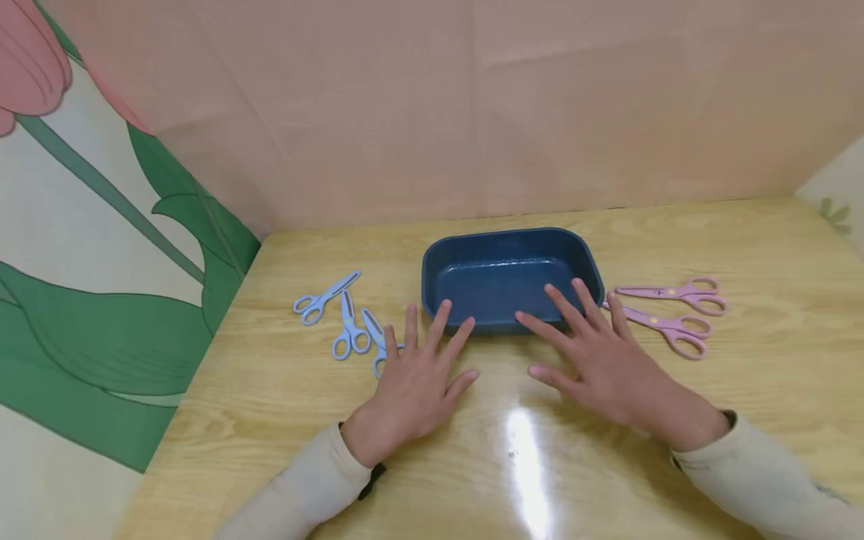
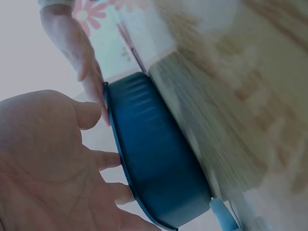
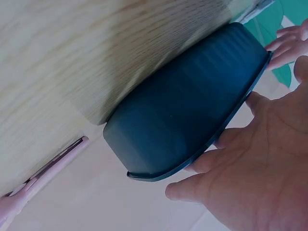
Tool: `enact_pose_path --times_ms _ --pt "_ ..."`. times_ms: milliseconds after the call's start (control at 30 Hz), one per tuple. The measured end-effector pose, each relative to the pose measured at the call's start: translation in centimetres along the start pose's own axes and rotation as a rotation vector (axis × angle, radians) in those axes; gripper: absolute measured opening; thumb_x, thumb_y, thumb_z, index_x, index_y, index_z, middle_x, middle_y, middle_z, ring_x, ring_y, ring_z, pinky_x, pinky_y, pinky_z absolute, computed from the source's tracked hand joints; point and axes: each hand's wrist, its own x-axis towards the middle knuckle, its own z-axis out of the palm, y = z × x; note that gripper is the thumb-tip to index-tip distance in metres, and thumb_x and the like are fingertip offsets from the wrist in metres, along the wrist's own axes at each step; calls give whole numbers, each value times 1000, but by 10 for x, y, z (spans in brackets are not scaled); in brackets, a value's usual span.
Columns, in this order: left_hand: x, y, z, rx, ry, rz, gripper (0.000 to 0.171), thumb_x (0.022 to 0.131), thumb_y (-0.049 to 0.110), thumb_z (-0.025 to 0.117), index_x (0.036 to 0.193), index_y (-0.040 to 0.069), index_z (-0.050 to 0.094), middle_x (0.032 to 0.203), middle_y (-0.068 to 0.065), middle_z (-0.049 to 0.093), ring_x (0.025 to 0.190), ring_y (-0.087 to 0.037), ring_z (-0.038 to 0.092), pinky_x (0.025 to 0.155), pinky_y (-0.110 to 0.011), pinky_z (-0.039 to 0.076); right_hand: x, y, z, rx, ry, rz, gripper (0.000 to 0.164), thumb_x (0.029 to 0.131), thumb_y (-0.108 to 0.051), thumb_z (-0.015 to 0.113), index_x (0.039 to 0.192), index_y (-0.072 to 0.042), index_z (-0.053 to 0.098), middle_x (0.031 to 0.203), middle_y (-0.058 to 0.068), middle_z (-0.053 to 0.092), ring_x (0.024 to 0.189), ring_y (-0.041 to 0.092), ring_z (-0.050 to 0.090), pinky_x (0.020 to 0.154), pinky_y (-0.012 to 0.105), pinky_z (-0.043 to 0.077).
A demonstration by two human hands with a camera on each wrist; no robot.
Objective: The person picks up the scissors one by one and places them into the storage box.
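A dark blue rectangular tray [image 1: 499, 246] sits on the table with its inside bare. My left hand [image 1: 417, 384] is spread, palm down, with its fingertips near the tray's front left corner. The right hand [image 1: 607, 367] is spread likewise at the front right, its fingers reaching over the rim. Neither hand grips anything. Three light blue scissors [image 1: 349, 328] lie left of the tray, the nearest partly hidden by my left fingers. On the other side lie two pink scissors [image 1: 664, 324]; the lower pair's tip is close to my right fingers. Both wrist views show the tray's outer wall [image 2: 154, 154] beyond the palm.
The wood-grain table [image 1: 270, 420] carries a bright light reflection in front of the tray. A pinkish cloth-like backdrop [image 1: 472, 112] rises behind the table's back edge. A wall with painted leaves and a flower [image 1: 88, 337] stands on the left.
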Motion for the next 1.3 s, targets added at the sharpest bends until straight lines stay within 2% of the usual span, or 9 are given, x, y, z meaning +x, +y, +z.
enact_pose_path --times_ms 233,367,467,633,767,967,1100,1200,1300 --pt "-1 -4 2 -65 -15 16 64 104 59 26 160 34 8 169 -4 -10 151 -47 -10 114 -77 17 -2 0 3 -6 16 -14 65 100 -58 46 157 -40 23 169 10 5 154 33 -17 121 67 -11" --pt "-2 -5 0 -275 -33 -5 67 104 58 25 159 33 -3 164 4 -25 151 -33 -24 120 -70 14 -2 0 3 -30 27 -13 65 99 -59 46 157 -40 24 168 11 7 154 32 -17 122 65 -11" --pt "-3 -4 -2 -516 22 -71 70 105 55 33 158 35 -8 161 14 -28 151 -22 -26 122 -66 10 -2 1 4 -51 54 -20 64 99 -59 46 157 -39 25 168 14 11 154 33 -15 122 64 -10" --pt "-1 3 -2 -934 93 -146 77 104 48 43 156 39 -12 162 20 -23 154 -17 -15 124 -62 7 -5 6 6 -47 84 -17 63 100 -56 48 157 -37 28 168 15 12 155 33 -15 123 62 -12" --pt "3 5 2 -1149 131 -230 83 103 38 49 158 35 -13 166 10 -18 156 -22 -8 126 -57 11 -7 10 6 -44 97 -14 63 101 -54 48 157 -36 27 168 13 8 155 35 -13 123 60 -14" --pt "18 0 12 -1468 205 -391 85 100 21 55 160 29 -4 169 0 -2 154 -33 15 118 -54 35 -9 21 0 -67 129 50 63 101 -53 46 158 -36 25 168 15 8 155 35 -11 124 56 -17" --pt "26 -5 21 -1627 246 -447 75 102 18 51 161 21 4 167 -5 9 141 -36 39 108 -46 48 -13 37 -3 -56 155 106 61 103 -50 45 158 -32 26 167 19 13 155 33 -11 124 54 -17" --pt "30 -8 26 -1698 282 -466 67 104 18 47 161 17 11 166 -9 13 138 -35 43 103 -43 53 -20 53 -4 -58 178 132 59 103 -47 45 157 -28 29 165 22 18 155 36 -7 124 55 -15" --pt "33 -11 31 -1744 312 -471 64 105 16 47 160 17 16 165 -9 17 143 -33 38 99 -44 56 -27 74 -6 -64 197 153 56 104 -44 46 154 -23 35 162 24 23 155 39 -1 124 58 -12"
